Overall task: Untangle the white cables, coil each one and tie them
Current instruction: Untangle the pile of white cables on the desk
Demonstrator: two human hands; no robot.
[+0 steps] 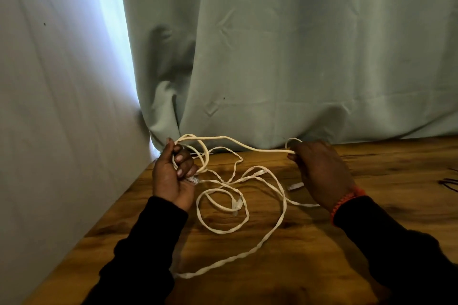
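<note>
a person's two hands are raised a little above a wooden surface (322, 242), well apart from each other, with a stretch of white cables (247, 147) running between them. the left hand (171, 176) has its fingers curled round a small bundle of loops, with a clear plug end poking out just below the fingers. the right hand (319, 171) pinches the same strand at a small loop near its thumb. the held strand lies side to side, sagging slightly, from one hand to the other. the rest of the white cables lie loose on the surface below and between the hands, in crossing loops with twisted sections, and a long run trails back under the left sleeve. the tangle looks about equally near to both hands. several plug ends lie among the loops. a pale green curtain (297, 57) hangs just beyond the hands. dark wires (449, 182) lie far out past the right hand. an orange wristband (345, 202) sits on the right wrist.
</note>
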